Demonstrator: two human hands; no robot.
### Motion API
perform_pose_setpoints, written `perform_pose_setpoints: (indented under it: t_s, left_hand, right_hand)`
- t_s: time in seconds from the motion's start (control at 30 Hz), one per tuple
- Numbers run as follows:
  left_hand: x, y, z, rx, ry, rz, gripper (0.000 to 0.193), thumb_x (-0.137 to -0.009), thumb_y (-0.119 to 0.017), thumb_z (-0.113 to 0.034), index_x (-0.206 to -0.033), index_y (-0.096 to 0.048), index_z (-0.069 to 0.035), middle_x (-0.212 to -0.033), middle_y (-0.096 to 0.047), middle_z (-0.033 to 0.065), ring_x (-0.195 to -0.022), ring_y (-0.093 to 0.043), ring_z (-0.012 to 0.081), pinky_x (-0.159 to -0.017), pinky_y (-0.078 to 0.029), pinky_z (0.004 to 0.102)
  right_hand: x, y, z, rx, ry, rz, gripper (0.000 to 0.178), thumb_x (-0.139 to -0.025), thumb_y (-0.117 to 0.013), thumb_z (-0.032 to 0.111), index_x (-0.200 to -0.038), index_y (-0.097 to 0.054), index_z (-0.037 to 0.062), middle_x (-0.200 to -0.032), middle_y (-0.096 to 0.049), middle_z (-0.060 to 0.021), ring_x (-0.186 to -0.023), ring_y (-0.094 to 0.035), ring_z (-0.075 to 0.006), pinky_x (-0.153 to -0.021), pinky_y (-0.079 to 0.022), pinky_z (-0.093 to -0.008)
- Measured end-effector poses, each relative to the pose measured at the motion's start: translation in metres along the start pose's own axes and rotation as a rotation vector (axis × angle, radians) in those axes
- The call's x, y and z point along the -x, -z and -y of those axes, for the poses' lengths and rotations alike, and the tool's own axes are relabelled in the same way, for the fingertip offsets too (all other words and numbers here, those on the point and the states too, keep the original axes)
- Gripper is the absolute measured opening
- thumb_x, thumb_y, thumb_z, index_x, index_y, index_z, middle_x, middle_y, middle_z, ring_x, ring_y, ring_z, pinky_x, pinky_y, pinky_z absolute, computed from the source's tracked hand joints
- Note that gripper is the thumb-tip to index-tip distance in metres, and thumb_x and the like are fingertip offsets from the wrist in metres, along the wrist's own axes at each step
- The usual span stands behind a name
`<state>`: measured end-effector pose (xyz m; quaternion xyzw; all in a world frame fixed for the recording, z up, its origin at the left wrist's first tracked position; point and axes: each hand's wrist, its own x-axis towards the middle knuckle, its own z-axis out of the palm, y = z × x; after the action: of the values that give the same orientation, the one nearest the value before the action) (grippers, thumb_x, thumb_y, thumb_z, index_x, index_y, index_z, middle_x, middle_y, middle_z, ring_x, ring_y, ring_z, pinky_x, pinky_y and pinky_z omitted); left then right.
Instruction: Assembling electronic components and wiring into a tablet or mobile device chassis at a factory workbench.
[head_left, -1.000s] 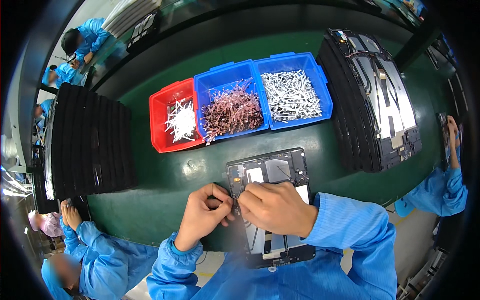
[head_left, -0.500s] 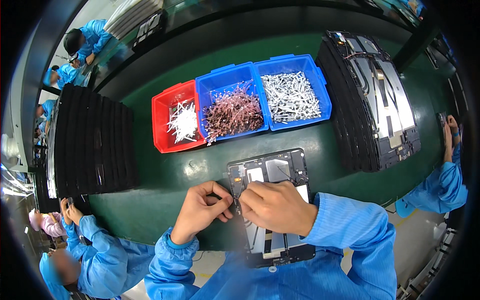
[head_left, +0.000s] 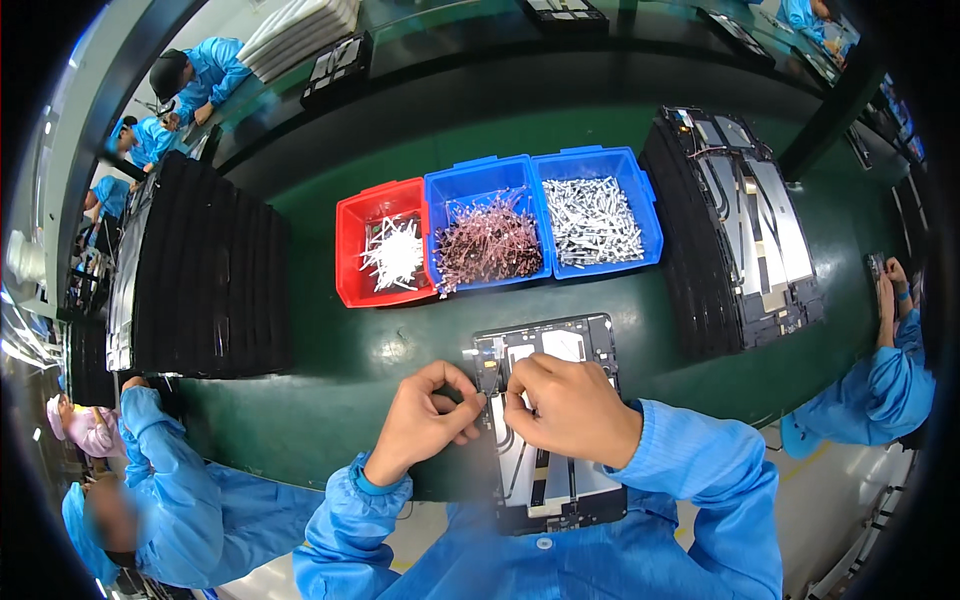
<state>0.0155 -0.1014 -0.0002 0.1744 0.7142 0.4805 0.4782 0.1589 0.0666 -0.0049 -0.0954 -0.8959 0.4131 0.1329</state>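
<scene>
**Two hands on one small part**

Both our hands meet at the upper left corner of the flat black open-backed tablet chassis point(head_left: 560, 420) lying on the green counter point(head_left: 330, 400) before us. Our left hand point(head_left: 425, 420) and right hand point(head_left: 570, 405) pinch together on a tiny grey component point(head_left: 488, 372). We judge it light, thin and easily bent, best held by its edges. What it is we cannot tell. Beyond stand a red plastic bin point(head_left: 385, 255) and two blue plastic bins point(head_left: 540, 215) of small parts; our sleeves hide the chassis's lower end.
</scene>
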Motion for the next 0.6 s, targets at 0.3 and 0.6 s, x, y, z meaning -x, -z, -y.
perform_pose_setpoints:
  t_s: [0.3,0.6]
  left_hand:
    - [-0.010,-0.006,0.001,-0.029,-0.056,-0.006,0.019,-0.084,-0.074,-0.007,-0.086,-0.056,0.000,-0.073,-0.065,0.0071,-0.058,-0.070,0.0158,-0.047,-0.053,0.0274]
    - [-0.005,0.012,-0.001,0.087,-0.062,0.112,0.019,-0.093,-0.072,-0.012,-0.093,-0.057,0.000,-0.083,-0.065,0.0068,-0.064,-0.070,0.0154,-0.046,-0.052,0.0258]
  right_hand:
    - [-0.024,0.018,0.001,-0.206,-0.119,0.064,0.008,-0.083,-0.073,0.008,-0.084,-0.069,0.0006,-0.062,-0.063,-0.0083,-0.052,-0.060,-0.0154,-0.050,-0.047,-0.0326]
    - [-0.066,0.078,-0.036,0.568,-0.098,-0.422,0.010,-0.085,-0.075,0.011,-0.094,-0.073,0.0055,-0.087,-0.066,-0.0111,-0.077,-0.067,-0.0305,-0.066,-0.055,-0.0403]
